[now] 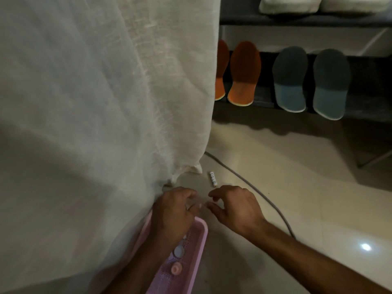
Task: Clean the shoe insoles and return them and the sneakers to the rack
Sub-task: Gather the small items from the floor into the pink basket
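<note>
A: What do we see of the hands?

B: Near the bottom, both are low over the floor. Our left hand and right hand face each other with fingers curled, and something thin and clear seems pinched between their fingertips; we cannot tell what it is, or how firmly either hand holds it.

A: And the insoles?

B: Far right, on the dark rack. Two orange insoles lean on the lower level, the left one partly hidden by the curtain. Just right of them lean two grey-blue insoles. On the shelf above we see the soles of white sneakers.

A: What else lies near us?

B: A pink tray under our left wrist, with round caps in it. A small white tube lies on the floor just beyond the hands, and a grey cable runs past on the right
</note>
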